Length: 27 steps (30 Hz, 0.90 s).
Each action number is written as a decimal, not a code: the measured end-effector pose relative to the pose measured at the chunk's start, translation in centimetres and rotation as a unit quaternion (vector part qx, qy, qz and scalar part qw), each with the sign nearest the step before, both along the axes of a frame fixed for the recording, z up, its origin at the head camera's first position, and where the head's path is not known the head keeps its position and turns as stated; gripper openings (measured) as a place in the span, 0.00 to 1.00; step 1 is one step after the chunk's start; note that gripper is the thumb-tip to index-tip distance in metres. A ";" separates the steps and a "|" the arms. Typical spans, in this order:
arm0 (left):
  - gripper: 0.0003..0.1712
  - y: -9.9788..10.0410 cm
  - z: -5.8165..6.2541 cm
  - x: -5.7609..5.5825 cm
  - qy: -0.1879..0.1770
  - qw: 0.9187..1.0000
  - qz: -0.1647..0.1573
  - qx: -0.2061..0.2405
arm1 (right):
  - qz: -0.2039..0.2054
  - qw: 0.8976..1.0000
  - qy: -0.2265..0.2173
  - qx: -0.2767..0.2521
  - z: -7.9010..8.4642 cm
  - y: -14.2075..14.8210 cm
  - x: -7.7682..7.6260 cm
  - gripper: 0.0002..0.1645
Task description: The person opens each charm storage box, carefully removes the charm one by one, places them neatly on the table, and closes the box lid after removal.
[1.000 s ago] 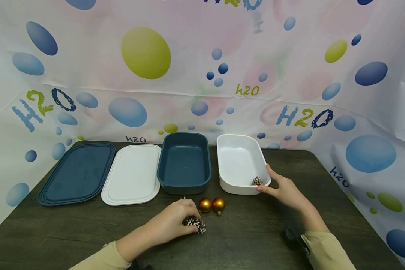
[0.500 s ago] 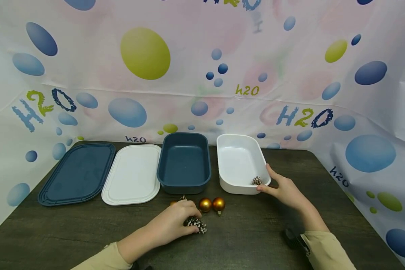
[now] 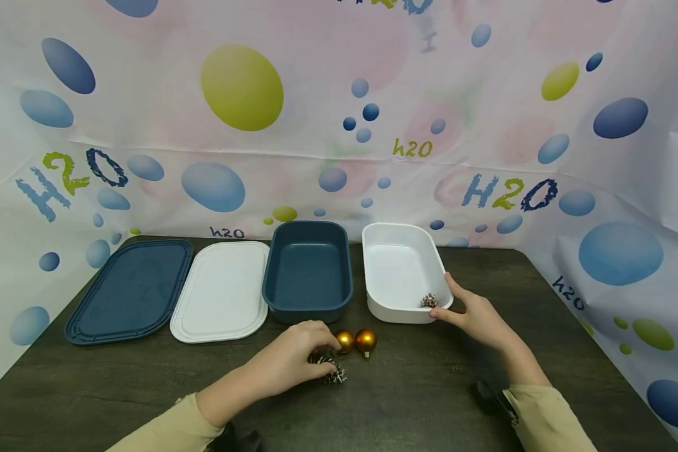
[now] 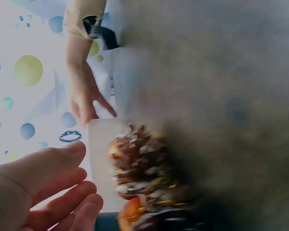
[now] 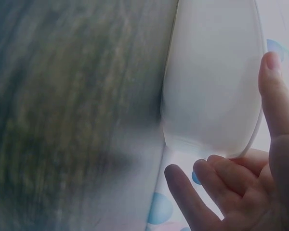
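A pair of brown, white-tipped pine cones (image 4: 139, 161) lies on the dark wood-grain desk (image 3: 407, 402), below the person's left hand (image 3: 290, 355). The head view leaves them partly covered by that hand's thumb and fingers; the left wrist view separates them, one nearer the lens and blurred. That view also shows the left hand's thumb and fingers parted, with a gap between them and no hold on either cone; from the head view alone this could not be told.

Just beyond the cones are two shiny gold-orange baubles (image 3: 366, 339), side by side. In the left wrist view, orange surfaces show behind the cones.

A deep white rounded rectangular container (image 3: 401, 270) stands to the right. The right hand (image 3: 477, 320) spans its near right corner, thumb and fingers spread and touching it rather than wrapped round it. The right wrist view gives the container's outer wall at close range; only the head view shows the small pine cone (image 3: 429, 301) inside, at the near right corner.

Left of the white container stands a matching dark blue container (image 3: 311, 282), followed by a flat white lid (image 3: 223, 292) and a flat dark blue lid (image 3: 135, 292). Behind the desk hangs a white sheet (image 3: 311, 69) printed with blue and green dots and "H2O" lettering.
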<state>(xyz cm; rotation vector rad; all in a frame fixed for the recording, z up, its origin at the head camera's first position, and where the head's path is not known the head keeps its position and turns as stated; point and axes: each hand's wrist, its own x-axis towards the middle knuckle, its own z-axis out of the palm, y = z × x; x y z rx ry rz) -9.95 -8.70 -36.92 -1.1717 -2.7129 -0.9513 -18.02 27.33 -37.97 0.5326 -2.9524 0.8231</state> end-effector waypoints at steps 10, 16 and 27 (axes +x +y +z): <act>0.11 2.2 4.1 -3.0 0.011 0.998 -0.002 0.054 | -0.001 1.000 0.008 -0.004 0.0 0.3 0.0 0.57; 0.12 3.8 4.8 -4.6 -0.012 0.997 -0.009 0.070 | 0.005 1.000 0.005 -0.007 -0.2 0.3 0.0 0.57; 0.11 6.6 4.7 -6.5 -0.023 0.996 0.003 0.085 | 0.001 1.000 0.005 -0.006 -0.3 0.4 -0.1 0.57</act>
